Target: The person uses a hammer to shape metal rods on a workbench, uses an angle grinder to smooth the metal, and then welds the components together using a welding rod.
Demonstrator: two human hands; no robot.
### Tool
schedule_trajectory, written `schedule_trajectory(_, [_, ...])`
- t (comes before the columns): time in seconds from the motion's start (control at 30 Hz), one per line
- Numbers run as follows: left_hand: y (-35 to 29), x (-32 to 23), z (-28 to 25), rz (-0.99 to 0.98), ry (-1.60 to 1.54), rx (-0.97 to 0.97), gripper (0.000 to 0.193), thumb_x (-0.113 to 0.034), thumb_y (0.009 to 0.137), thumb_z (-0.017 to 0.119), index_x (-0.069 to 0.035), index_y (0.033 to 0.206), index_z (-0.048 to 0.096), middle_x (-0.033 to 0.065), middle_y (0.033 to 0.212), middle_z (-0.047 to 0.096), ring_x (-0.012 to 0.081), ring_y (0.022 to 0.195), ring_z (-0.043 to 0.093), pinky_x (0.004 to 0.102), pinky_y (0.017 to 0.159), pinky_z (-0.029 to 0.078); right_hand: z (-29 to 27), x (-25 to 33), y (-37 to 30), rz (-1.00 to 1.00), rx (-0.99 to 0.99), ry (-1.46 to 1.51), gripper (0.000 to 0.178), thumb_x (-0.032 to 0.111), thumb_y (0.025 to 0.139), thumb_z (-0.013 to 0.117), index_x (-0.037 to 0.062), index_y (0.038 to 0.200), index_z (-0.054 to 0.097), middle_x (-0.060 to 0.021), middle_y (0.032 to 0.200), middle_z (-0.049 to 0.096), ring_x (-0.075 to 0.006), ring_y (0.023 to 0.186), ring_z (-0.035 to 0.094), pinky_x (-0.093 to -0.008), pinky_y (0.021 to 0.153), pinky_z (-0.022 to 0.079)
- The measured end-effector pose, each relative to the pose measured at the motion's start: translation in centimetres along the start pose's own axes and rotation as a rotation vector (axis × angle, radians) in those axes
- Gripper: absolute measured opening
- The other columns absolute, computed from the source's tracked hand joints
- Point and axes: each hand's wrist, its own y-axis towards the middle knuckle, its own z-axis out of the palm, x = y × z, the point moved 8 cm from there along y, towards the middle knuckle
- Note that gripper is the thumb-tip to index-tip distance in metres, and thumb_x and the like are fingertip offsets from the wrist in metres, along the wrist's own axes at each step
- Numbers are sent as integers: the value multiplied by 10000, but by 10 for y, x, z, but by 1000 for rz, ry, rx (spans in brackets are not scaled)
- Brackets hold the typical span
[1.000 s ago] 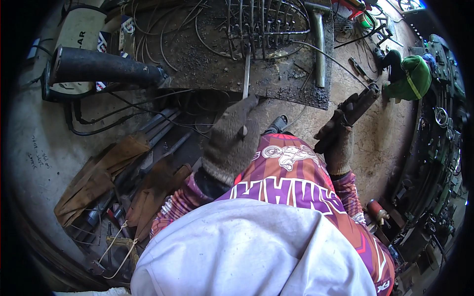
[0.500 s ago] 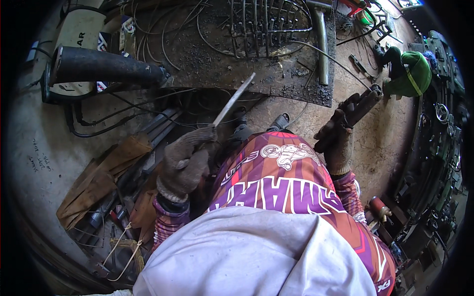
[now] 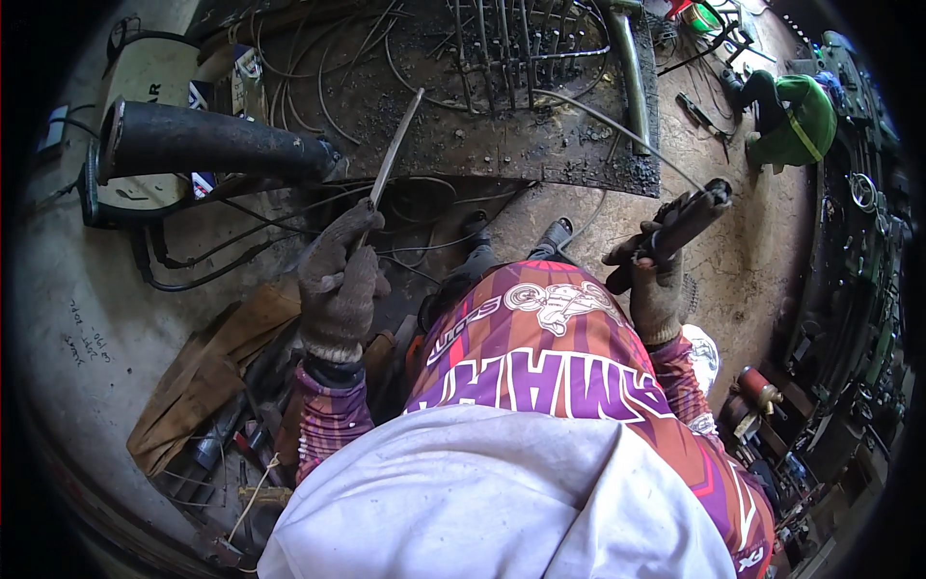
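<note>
My gloved left hand [image 3: 340, 289] is closed round the lower end of a thin, flat metal bar [image 3: 394, 159]. The bar points up and away, its far tip over the near edge of the workbench [image 3: 579, 164]. On the right, my gloved right hand [image 3: 661, 280] grips a dark, thick-handled tool that looks like a welding electrode holder [image 3: 690, 220]. From its head a long, thin rod [image 3: 627, 130] reaches left across the bench. Beyond that rod's end, a grille of metal bars [image 3: 502, 58] lies on the bench top. The glove hides part of the holder.
A large black pipe [image 3: 212, 140] juts toward the bench from the left, by a pale machine [image 3: 145, 87]. Cables loop underneath. Brown cloth [image 3: 207, 372] covers metal stock at lower left. A crouching person in green [image 3: 796, 121] is at far right, near machinery [image 3: 858, 241].
My left hand has moved up and left, with the bar standing steeper. My right hand has turned the holder and drawn it slightly left and nearer. The view has shifted a little.
</note>
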Motion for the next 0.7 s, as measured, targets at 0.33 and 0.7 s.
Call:
schedule_trajectory(0.33, [38,-25,22,668,916,45,305,-80,1000,548,6,1267,669,210,1224,693,398,1120,685,454,936,562,6,-23,-15,-53,73,-547,668,1,833,706,55,1412,379,-99,1142,613,-219,1012,651,-371,876,533])
schedule_trajectory(0.7, [65,-3,32,612,1007,91,375,-24,879,607,-79,1239,700,206,1299,665,397,1081,694,447,882,586,-13,-61,-18,-104,-80,-210,415,153,817,845,93,1138,589,-101,974,647,-320,863,672,-414,762,533])
